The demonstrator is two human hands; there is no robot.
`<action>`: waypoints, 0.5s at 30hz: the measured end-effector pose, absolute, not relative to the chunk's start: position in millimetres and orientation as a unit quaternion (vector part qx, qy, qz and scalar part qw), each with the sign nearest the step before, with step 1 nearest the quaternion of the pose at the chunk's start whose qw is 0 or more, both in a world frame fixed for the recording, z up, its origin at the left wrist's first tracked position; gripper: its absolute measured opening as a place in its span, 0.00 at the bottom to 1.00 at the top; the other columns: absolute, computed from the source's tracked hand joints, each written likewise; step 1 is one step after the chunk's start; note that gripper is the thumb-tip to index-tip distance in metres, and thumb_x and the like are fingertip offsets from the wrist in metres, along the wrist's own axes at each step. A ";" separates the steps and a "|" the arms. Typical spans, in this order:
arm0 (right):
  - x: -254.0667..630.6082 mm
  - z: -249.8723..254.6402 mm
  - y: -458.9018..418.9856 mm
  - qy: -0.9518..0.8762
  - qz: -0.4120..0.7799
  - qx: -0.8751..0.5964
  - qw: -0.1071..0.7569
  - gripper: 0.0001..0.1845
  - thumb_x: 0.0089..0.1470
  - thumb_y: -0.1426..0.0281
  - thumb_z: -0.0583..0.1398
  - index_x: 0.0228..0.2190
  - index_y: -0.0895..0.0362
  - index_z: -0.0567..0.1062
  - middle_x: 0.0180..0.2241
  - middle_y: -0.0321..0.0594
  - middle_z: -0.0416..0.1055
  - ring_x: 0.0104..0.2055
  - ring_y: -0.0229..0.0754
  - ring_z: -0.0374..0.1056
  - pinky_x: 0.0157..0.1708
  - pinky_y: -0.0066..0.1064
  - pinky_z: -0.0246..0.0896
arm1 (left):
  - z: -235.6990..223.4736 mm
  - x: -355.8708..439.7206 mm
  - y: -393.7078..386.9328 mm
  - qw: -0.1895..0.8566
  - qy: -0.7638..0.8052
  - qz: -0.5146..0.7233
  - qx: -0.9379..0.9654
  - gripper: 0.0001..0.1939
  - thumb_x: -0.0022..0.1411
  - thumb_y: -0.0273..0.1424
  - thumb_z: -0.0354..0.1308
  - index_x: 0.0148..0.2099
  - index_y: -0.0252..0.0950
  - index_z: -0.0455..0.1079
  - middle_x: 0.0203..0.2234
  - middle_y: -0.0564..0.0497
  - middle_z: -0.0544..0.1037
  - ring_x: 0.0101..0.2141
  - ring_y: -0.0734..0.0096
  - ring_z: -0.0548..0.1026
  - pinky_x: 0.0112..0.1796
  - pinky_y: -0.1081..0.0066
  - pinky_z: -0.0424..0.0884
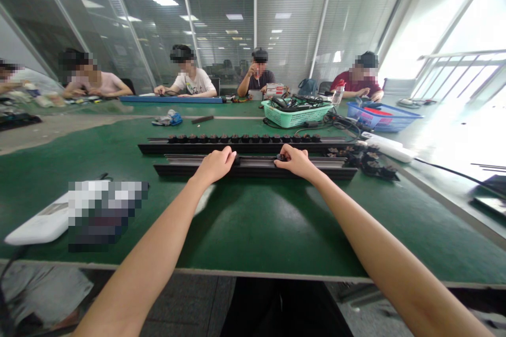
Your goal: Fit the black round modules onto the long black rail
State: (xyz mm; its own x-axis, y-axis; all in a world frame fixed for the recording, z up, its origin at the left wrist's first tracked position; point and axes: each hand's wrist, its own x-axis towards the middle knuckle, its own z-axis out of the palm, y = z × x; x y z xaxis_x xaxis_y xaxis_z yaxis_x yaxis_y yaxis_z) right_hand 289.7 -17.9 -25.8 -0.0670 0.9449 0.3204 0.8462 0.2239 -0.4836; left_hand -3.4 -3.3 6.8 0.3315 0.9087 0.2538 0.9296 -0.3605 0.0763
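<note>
A long black rail (253, 170) with a silvery channel lies crosswise on the green table in front of me. My left hand (215, 164) is closed at the middle of this rail, fingertips down at the channel; a small dark piece (236, 159) shows beside them. Further right along the channel, my right hand (295, 161) pinches a small black part (281, 157). Just behind lies a second black rail (245, 148), carrying a row of round black parts (234, 138). More small black parts (373, 162) are heaped off the right end of the near rail.
A green basket (294, 116) of cables and a blue basket (395, 121) stand at the back right. White devices lie at right (389, 146) and left (51, 218). A blue-grey cloth item (168, 118) is behind the rails. Several people sit across the table (272, 221).
</note>
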 end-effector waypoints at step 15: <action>290.5 -25.8 -17.5 -0.727 0.085 -0.611 0.302 0.15 0.52 0.59 0.63 0.31 0.52 0.63 0.29 0.32 0.69 0.37 0.45 0.66 0.46 0.38 0.46 | 6.9 -3.5 -3.6 0.035 -0.563 -0.128 -0.816 0.20 0.80 0.42 0.41 0.50 0.39 0.72 0.34 0.42 0.83 0.39 0.50 0.83 0.39 0.64 0.71</action>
